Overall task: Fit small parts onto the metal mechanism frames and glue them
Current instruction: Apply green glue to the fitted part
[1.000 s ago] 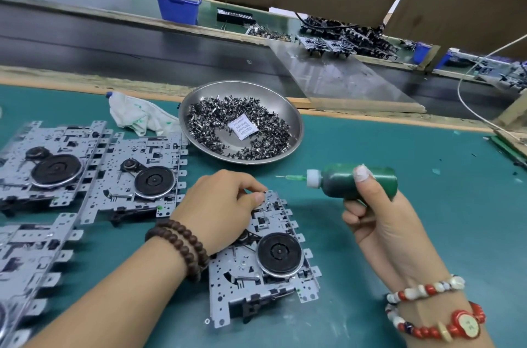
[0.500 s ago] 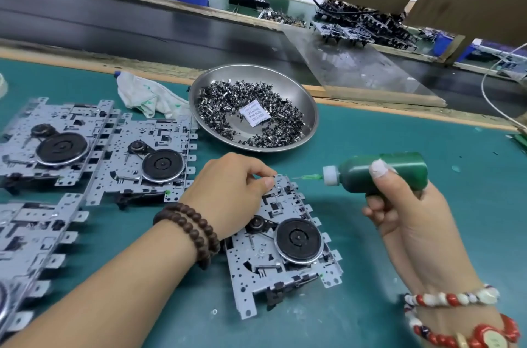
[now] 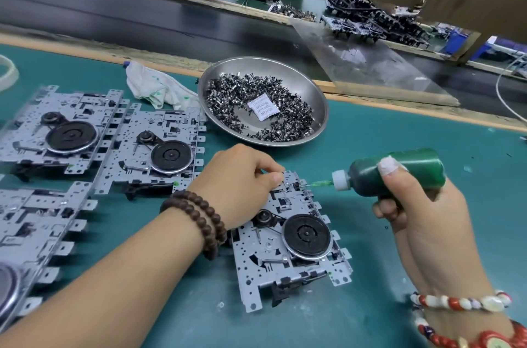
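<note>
L hand (image 3: 242,185) rests on metal frame (image 3: 288,242) at center of green mat (image 3: 427,134), thumb + forefinger pinching sth tiny at frame's far edge, can't tell what; R hand (image 3: 419,213) grips green glue bottle (image 3: 399,171), needle tip at same far edge; steel dish (image 3: 319,97) w/ small parts (image 3: 228,99) just behind; 3 more frames (image 3: 159,154) at left.

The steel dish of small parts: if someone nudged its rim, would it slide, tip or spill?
The steel dish looks shallow and wide, so tipping seems unlikely. It would probably slide on the green mat. The loose small parts, heaped near the rim, might scatter.
</note>
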Tool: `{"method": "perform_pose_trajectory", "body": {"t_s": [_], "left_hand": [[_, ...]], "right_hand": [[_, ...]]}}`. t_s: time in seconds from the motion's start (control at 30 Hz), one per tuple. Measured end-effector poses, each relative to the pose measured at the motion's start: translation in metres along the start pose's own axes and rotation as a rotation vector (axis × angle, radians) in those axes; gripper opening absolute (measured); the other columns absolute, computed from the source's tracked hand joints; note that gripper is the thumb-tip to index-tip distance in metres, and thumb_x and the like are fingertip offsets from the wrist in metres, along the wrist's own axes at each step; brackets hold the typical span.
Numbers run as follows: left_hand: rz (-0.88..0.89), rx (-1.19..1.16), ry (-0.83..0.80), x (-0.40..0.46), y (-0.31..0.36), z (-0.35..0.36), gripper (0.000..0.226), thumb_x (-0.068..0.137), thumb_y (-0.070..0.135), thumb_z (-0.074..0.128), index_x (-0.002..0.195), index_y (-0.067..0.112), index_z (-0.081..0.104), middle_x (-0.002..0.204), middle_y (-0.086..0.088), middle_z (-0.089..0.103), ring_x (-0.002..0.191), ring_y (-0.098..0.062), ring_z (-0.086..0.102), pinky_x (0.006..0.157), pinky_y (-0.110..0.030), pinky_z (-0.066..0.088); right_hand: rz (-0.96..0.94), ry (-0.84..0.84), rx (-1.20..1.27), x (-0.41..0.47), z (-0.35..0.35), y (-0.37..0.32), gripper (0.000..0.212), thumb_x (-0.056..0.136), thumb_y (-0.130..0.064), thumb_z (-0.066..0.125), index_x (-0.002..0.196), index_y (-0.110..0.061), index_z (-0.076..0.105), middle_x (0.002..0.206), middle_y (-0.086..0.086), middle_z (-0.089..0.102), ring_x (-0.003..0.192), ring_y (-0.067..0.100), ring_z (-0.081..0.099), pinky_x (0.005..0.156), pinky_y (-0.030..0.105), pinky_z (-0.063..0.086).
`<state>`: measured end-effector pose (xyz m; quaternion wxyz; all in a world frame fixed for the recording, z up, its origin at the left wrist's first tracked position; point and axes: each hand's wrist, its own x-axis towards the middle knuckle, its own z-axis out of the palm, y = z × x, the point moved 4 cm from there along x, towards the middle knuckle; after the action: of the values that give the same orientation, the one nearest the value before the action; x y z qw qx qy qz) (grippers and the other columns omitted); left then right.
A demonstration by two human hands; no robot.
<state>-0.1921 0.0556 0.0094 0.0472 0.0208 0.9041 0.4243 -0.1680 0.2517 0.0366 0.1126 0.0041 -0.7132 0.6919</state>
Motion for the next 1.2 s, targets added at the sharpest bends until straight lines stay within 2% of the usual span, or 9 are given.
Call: {"method": "perform_pose_trajectory", "body": {"t_s": [0.17, 0.43, 0.6, 0.83, 0.93, 1.03, 1.2], "left_hand": [[-0.003, -0.005, 0.006, -0.0001, 0.0001, 0.0, 0.018, 0.09, 0.035, 0.054, 0.102, 0.034, 0.068, 0.079, 0.015, 0.062, 0.062, 0.005, 0.05, 0.052, -0.007, 0.032], [-0.014, -0.012, 0.002, 0.0002, 0.0005, -0.0001, 0.019, 0.09, 0.036, 0.054, 0.102, 0.034, 0.068, 0.063, 0.017, 0.053, 0.04, 0.009, 0.044, 0.039, -0.005, 0.031], [-0.019, -0.02, 0.007, -0.0005, -0.0002, -0.0002, 0.019, 0.09, 0.036, 0.054, 0.101, 0.033, 0.069, 0.068, 0.018, 0.055, 0.045, 0.01, 0.046, 0.041, -0.004, 0.032], [-0.024, -0.027, 0.011, -0.0007, -0.0004, -0.0004, 0.018, 0.09, 0.036, 0.054, 0.1, 0.035, 0.069, 0.066, 0.019, 0.054, 0.043, 0.011, 0.046, 0.042, 0.0, 0.033], [-0.024, -0.027, 0.008, -0.0009, -0.0004, -0.0003, 0.018, 0.09, 0.036, 0.054, 0.101, 0.035, 0.069, 0.066, 0.02, 0.054, 0.044, 0.01, 0.046, 0.042, -0.003, 0.034], [-0.022, -0.029, 0.013, -0.0008, -0.0002, -0.0007, 0.018, 0.09, 0.036, 0.054, 0.101, 0.035, 0.069, 0.065, 0.02, 0.054, 0.043, 0.009, 0.044, 0.043, 0.0, 0.033], [-0.018, -0.054, -0.001, -0.001, 0.0007, -0.0001, 0.019, 0.091, 0.034, 0.054, 0.103, 0.032, 0.069, 0.06, 0.017, 0.05, 0.038, 0.018, 0.042, 0.036, -0.002, 0.03]], "right_hand": [[0.001, -0.002, -0.025, 0.0005, 0.0009, 0.0019, 0.024, 0.054, -0.047, 0.07, 0.069, -0.028, 0.069, 0.065, -0.001, 0.062, 0.046, 0.006, 0.046, 0.048, 0.016, 0.043], [-0.006, -0.008, -0.009, 0.0, 0.0009, 0.0026, 0.019, 0.056, -0.045, 0.069, 0.068, -0.03, 0.069, 0.062, -0.003, 0.062, 0.046, 0.004, 0.046, 0.047, 0.014, 0.043], [-0.014, -0.022, -0.017, 0.0009, -0.0013, 0.0039, 0.015, 0.06, -0.033, 0.081, 0.069, -0.031, 0.069, 0.063, -0.007, 0.062, 0.046, 0.003, 0.046, 0.047, 0.014, 0.042], [-0.03, -0.02, -0.008, 0.0008, -0.0019, 0.0041, 0.013, 0.062, -0.04, 0.075, 0.07, -0.031, 0.069, 0.064, -0.008, 0.062, 0.046, 0.003, 0.046, 0.048, 0.014, 0.042], [-0.02, -0.02, -0.008, 0.0008, -0.0029, 0.0045, 0.01, 0.065, -0.032, 0.078, 0.071, -0.03, 0.069, 0.065, -0.006, 0.062, 0.045, 0.004, 0.045, 0.047, 0.015, 0.042], [-0.03, -0.029, -0.014, 0.0002, -0.0029, 0.0038, 0.01, 0.067, -0.035, 0.076, 0.072, -0.03, 0.069, 0.066, -0.006, 0.063, 0.045, 0.004, 0.045, 0.048, 0.014, 0.042], [-0.033, -0.023, -0.018, -0.0002, -0.0029, 0.0033, 0.017, 0.061, -0.041, 0.075, 0.073, -0.031, 0.069, 0.066, -0.006, 0.063, 0.045, 0.004, 0.045, 0.048, 0.014, 0.043]]}}
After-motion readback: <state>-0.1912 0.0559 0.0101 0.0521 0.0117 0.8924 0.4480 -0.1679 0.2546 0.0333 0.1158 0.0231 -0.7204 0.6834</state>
